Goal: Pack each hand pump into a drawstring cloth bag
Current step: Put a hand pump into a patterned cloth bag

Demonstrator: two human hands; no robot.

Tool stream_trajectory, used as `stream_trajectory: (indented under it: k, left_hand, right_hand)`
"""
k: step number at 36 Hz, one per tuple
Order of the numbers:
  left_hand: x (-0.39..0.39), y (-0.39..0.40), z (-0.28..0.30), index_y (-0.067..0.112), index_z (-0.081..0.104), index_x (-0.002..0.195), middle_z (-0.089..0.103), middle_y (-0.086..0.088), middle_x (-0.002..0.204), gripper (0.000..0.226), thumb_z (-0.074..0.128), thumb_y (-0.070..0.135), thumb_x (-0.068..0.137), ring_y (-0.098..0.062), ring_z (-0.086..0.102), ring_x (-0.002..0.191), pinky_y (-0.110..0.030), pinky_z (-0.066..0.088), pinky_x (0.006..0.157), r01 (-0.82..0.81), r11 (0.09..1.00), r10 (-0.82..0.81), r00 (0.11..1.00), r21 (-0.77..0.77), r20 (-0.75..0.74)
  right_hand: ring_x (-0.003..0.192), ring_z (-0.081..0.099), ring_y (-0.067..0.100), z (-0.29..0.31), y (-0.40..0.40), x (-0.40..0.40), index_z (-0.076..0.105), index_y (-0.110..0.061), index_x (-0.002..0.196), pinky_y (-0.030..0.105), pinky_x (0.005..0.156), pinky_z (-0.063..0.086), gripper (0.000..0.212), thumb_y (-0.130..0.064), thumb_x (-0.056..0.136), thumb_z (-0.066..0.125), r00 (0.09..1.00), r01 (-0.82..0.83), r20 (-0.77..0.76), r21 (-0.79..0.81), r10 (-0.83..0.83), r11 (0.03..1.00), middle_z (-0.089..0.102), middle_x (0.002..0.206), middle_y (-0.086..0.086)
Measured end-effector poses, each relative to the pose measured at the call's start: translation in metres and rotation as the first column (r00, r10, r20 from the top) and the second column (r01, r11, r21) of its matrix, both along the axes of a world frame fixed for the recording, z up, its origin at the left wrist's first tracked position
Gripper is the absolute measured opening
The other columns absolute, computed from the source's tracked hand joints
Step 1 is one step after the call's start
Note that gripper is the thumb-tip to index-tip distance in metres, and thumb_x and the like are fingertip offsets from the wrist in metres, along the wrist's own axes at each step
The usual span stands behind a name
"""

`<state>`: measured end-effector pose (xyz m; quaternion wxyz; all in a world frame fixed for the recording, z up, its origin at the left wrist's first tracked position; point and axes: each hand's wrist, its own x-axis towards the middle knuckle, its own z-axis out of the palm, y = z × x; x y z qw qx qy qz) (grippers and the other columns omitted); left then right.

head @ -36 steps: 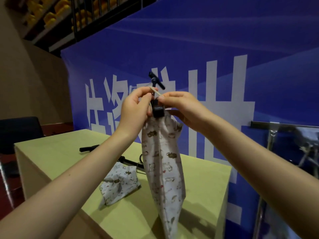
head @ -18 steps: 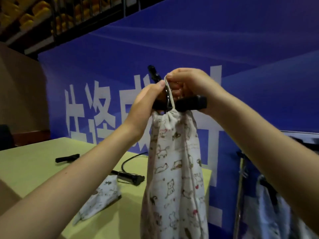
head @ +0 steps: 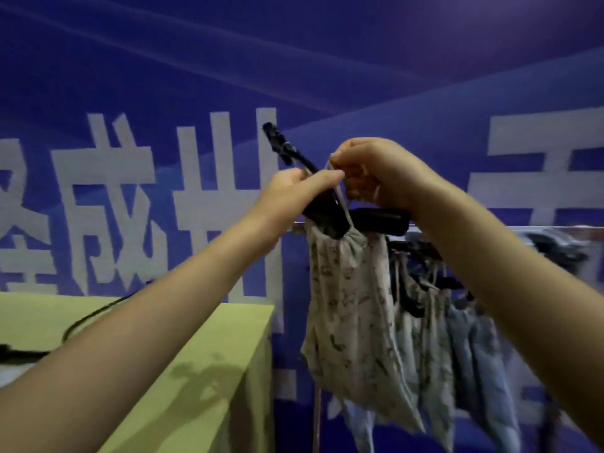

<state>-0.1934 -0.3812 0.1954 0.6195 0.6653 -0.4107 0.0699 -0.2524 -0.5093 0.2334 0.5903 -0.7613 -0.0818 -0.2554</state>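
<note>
Currently, readout off the head view:
bag: printed drawstring cloth bag [head: 353, 308] hangs in mid-air, right of the yellow-green table [head: 209, 380] corner, clear of its top
pump: black hand pump [head: 330, 217] sits inside the bag; T-handle and hose end [head: 277, 138] stick out of the gathered mouth, up and left
cord: pale drawstring [head: 341, 204] runs from the puckered mouth up to both sets of fingertips
left hand: left hand [head: 294, 188] pinches the cord just above the bag mouth, thumb and forefinger closed on it
right hand: right hand [head: 376, 171] fingers curled, gripping the cord close beside the left; looks like cinching or knotting, blur hides the exact loop
handling, bag: soft, limp, light; no shape of its own, swings freely; fabric is not a good hold, it would just bunch
handling, pump: rigid, carries nearly all the weight, load goes straight into the cord; bottom-heavy, so bag should hang plumb
where to hold: my call, the cord at the neck, or the pump handle just above the mouth
risk: mouth can't close fully round the handle; thin cord may slip through fingers
beyond the bag: rail [head: 490, 227] to its right with more filled bags [head: 457, 338] hanging
on table: black cable [head: 91, 315], left of the bag
</note>
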Motion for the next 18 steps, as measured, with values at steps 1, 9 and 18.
stream_trajectory:
  k: [1,9,18]
  left_hand:
    - [0.001,-0.013,-0.005,0.007,0.066,0.085,0.066,-0.005,0.079,0.047,0.073,0.049,0.064,-0.017,0.064,0.077,-0.039,0.051,0.078,0.025,0.999,-0.025,1.000,0.024,-0.008]
    - [-0.008,-0.113,-0.027,0.018,0.066,0.067,0.065,-0.003,0.073,0.013,0.070,0.031,0.066,-0.016,0.061,0.075,-0.034,0.051,0.077,0.192,0.976,-0.181,0.977,0.098,-0.110]
    - [-0.032,-0.200,-0.056,0.013,0.065,0.061,0.062,-0.006,0.068,0.018,0.060,0.017,0.078,-0.015,0.058,0.060,-0.023,0.045,0.056,0.544,0.837,-0.522,0.767,-0.051,-0.374]
  right_hand:
    - [0.050,0.031,0.014,-0.003,-0.012,-0.002,0.051,-0.011,0.068,0.016,0.040,0.035,0.025,-0.004,0.092,0.051,0.999,0.034,-0.011,-0.007,-0.034,0.999,0.035,0.058,0.003]
    - [0.042,0.040,0.012,-0.029,-0.102,-0.036,0.053,-0.010,0.069,0.023,0.047,0.039,0.023,-0.002,0.090,0.055,0.975,0.210,-0.057,-0.073,-0.214,0.975,0.045,0.048,-0.002]
    - [0.046,0.038,0.014,-0.050,-0.180,-0.090,0.056,-0.007,0.068,0.026,0.049,0.035,0.020,-0.002,0.088,0.060,0.885,0.414,-0.143,-0.193,-0.443,0.890,0.040,0.051,0.001]
